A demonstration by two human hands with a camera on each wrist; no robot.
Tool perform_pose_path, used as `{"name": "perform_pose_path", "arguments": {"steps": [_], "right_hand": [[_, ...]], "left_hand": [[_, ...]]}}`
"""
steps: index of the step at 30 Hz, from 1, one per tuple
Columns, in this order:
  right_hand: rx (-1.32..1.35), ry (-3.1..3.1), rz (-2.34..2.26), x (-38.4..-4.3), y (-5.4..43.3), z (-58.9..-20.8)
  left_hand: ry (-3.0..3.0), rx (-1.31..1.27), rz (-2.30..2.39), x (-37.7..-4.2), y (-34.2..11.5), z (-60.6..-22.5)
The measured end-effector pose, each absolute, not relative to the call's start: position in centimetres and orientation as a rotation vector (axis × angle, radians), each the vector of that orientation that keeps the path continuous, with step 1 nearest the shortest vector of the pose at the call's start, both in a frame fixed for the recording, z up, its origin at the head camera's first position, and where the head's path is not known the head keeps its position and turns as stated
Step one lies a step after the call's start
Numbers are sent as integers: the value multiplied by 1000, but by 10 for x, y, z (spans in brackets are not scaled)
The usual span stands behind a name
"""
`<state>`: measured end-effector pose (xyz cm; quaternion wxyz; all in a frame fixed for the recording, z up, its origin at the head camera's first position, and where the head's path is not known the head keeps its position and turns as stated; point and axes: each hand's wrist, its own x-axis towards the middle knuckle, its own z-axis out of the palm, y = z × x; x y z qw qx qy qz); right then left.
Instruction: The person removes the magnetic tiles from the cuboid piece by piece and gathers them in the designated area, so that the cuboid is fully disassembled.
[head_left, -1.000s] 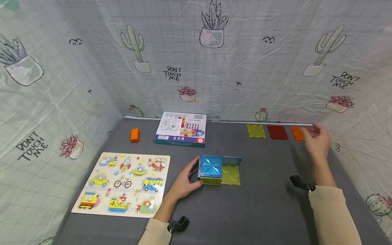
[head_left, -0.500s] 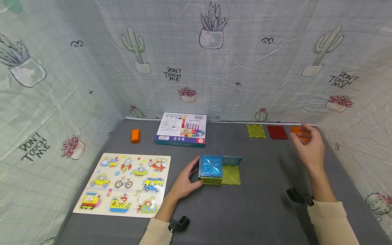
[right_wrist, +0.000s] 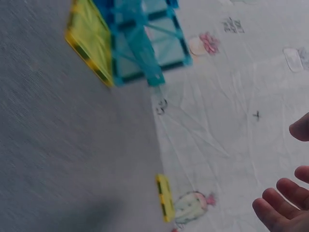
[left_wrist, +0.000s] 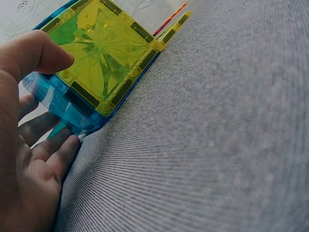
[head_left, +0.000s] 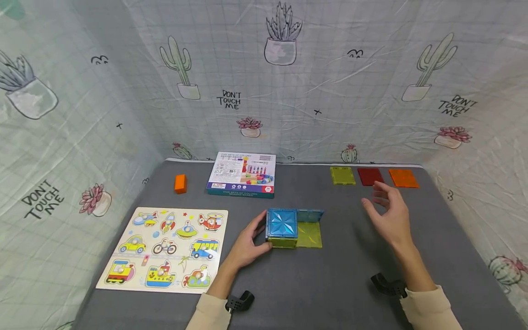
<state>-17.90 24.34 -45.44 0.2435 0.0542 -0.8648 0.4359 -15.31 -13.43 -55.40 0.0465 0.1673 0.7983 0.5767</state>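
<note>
A cube of magnetic tiles (head_left: 282,224), blue on top and yellow in front, stands mid-table. From its right side extend a flat yellow tile (head_left: 309,234) and an upright blue tile (head_left: 310,215). My left hand (head_left: 247,247) holds the cube at its left side; in the left wrist view the thumb (left_wrist: 53,55) lies against the yellow front tile (left_wrist: 101,53) while the fingers reach along the blue side. My right hand (head_left: 392,217) is over the table with nothing in it, fingers spread from the thumb, just short of the dark red tile (head_left: 370,176).
Along the back right lie a yellow tile (head_left: 343,175) and an orange tile (head_left: 404,178), either side of the red one. A vehicle puzzle board (head_left: 162,250) is at the left. Behind it are an orange block (head_left: 180,183) and a toy box (head_left: 242,174).
My right hand has let go of the orange tile, leaving it at the back right, and has come left and nearer. The left hand has stayed on the cube.
</note>
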Motion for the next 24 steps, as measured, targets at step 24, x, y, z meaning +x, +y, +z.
{"name": "perform_pose_path", "arguments": {"steps": [24], "right_hand": [[361,-2414,1266,-173,197,-503]], "left_hand": [[2419,536,1783,-154,-135,-552]]}}
